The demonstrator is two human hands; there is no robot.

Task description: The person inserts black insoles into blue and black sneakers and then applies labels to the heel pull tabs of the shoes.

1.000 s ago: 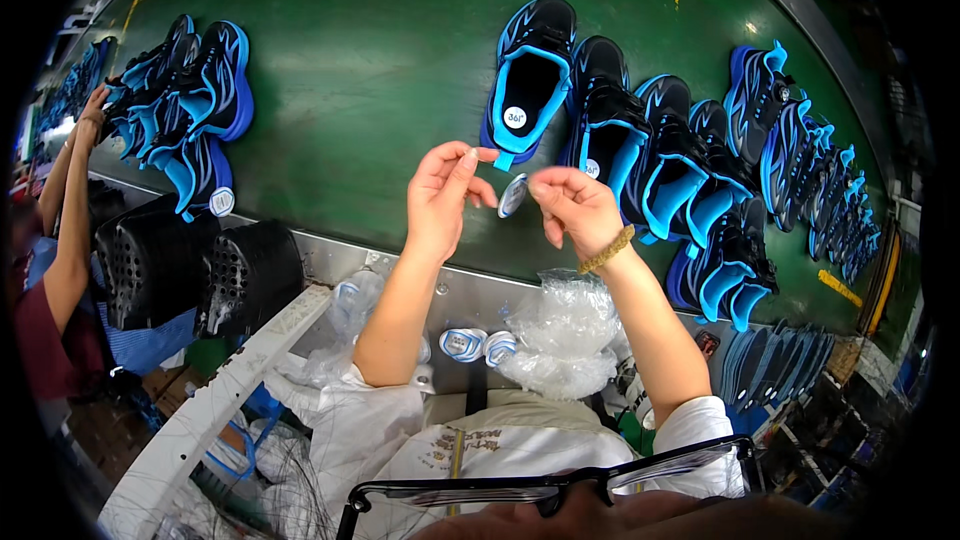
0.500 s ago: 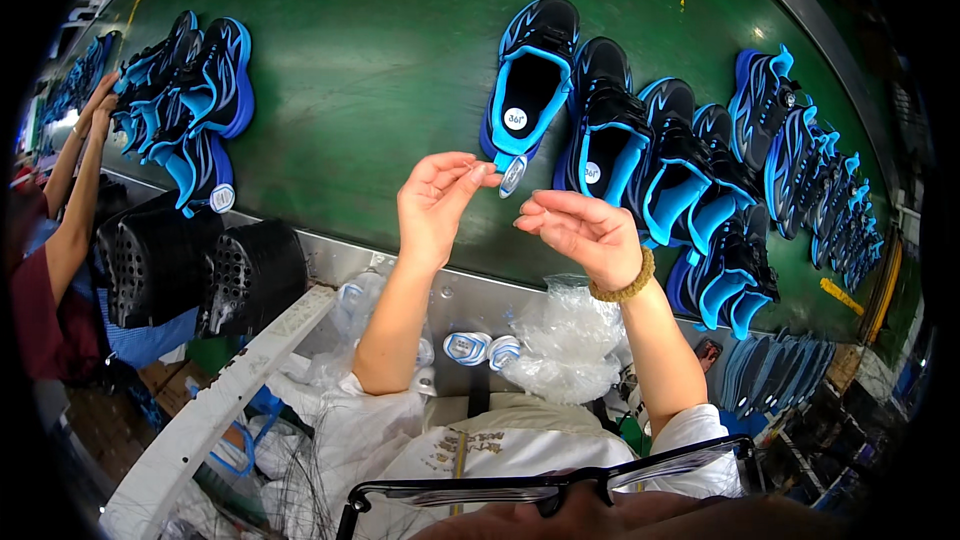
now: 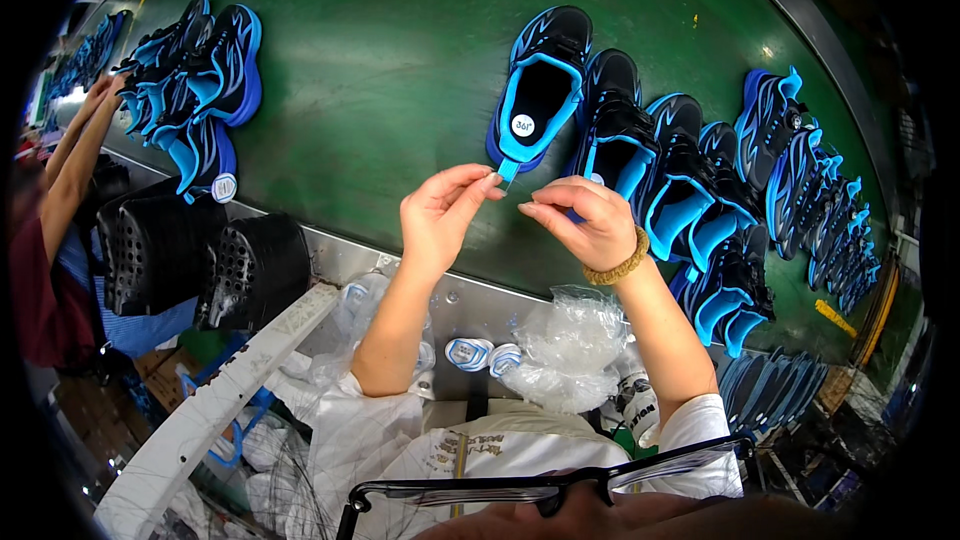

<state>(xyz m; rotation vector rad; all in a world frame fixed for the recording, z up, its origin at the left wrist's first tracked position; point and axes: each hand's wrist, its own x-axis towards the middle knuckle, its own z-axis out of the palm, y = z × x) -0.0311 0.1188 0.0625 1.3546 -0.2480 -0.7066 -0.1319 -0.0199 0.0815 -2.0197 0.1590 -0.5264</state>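
Note:
A black and blue sneaker (image 3: 577, 75) lies toe away on the green table, its blue heel tab toward me. At that tab my left hand (image 3: 440, 215) pinches thumb and forefinger on a small hang tag (image 3: 511, 180), which shows almost edge-on. Just to the right is my right hand (image 3: 592, 222), with thumb and fingertips drawn together; whatever lies between them is too small to make out. A second sneaker (image 3: 612, 80) sits beside the first, partly behind my right hand. Stacks of white and blue oval tags (image 3: 467, 353) rest on the metal ledge below my hands.
More sneakers (image 3: 735, 230) lie in rows to the right, and another cluster (image 3: 235, 65) at the left. Clear plastic bags (image 3: 570, 340) bunch up before me. A white rail (image 3: 215, 410) and black perforated bins (image 3: 255, 270) stand left, near a co-worker's arms (image 3: 80, 150).
The hang tag has turned from showing its oval face to nearly edge-on. My right fingertips have drawn closer together. The sneakers on the right sit slightly lower in view.

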